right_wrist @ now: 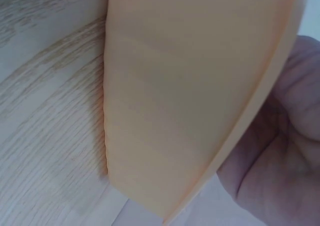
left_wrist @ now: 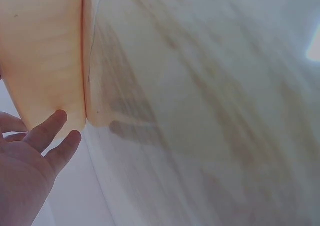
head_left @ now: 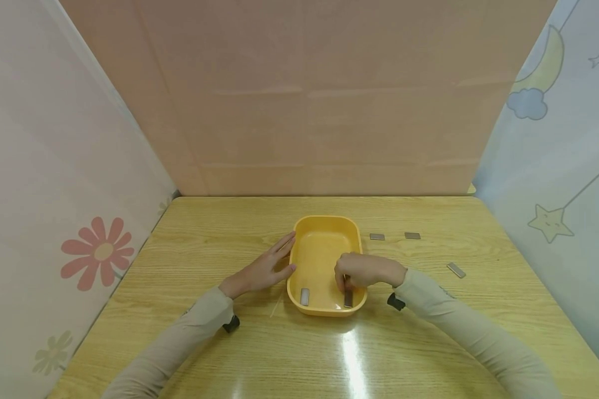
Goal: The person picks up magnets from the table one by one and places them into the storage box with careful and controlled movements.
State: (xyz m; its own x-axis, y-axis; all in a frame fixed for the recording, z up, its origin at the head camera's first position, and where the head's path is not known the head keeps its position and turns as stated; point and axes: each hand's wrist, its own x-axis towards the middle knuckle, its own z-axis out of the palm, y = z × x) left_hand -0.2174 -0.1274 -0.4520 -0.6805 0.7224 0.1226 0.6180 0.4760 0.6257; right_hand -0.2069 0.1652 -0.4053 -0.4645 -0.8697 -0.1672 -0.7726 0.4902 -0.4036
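A yellow plastic tub (head_left: 319, 266) sits on the wooden table, its side wall (right_wrist: 190, 95) filling much of the right wrist view. My left hand (head_left: 264, 271) rests against the tub's left rim with fingers spread; the left wrist view shows those fingers (left_wrist: 62, 146) along the outer wall. Over the right rim reaches my right hand (head_left: 360, 270), its fingers curled down around the upper end of a dark flat rectangular block (head_left: 348, 300) near the tub's front right corner. The rim partly hides this hand in the right wrist view. A silvery block (head_left: 304, 297) lies in the front left corner.
Right of the tub, three similar small flat blocks lie on the table: one near the tub (head_left: 377, 236), another beyond it (head_left: 412, 235), and a slanted one (head_left: 456, 270) closer to my right sleeve. A pinkish-brown panel (head_left: 319, 138) stands along the table's back edge.
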